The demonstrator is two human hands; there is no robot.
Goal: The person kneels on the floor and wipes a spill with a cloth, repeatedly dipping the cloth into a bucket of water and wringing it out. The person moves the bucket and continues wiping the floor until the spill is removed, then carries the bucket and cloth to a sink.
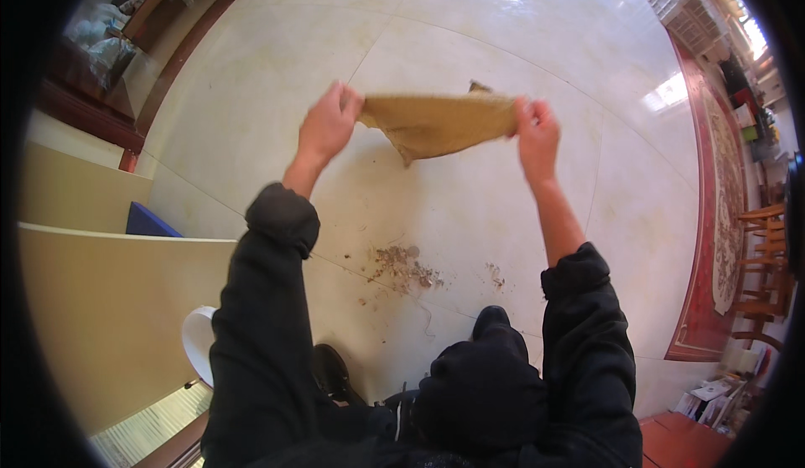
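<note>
A tan-brown cloth (pixel 446 125) is stretched between my two hands above the tiled floor. My left hand (pixel 330 119) pinches its left corner, and my right hand (pixel 538 131) grips the right end. The lower edge hangs unevenly, with a point drooping left of the middle. Behind the top edge a small dark brown piece (pixel 480 86) sticks out; whether it belongs to the cloth I cannot tell. Below the cloth, a pile of brown debris (pixel 405 268) lies scattered on the floor before my feet, and a smaller patch of debris (pixel 495 276) is to its right.
Beige panels (pixel 126 304) stand at the left, with a blue object (pixel 149 221) between them and a white round object (pixel 200 342) near my left sleeve. A red patterned rug (pixel 710 216) and wooden chairs (pixel 761 267) are at the right. Plastic bags (pixel 107 46) lie at the upper left.
</note>
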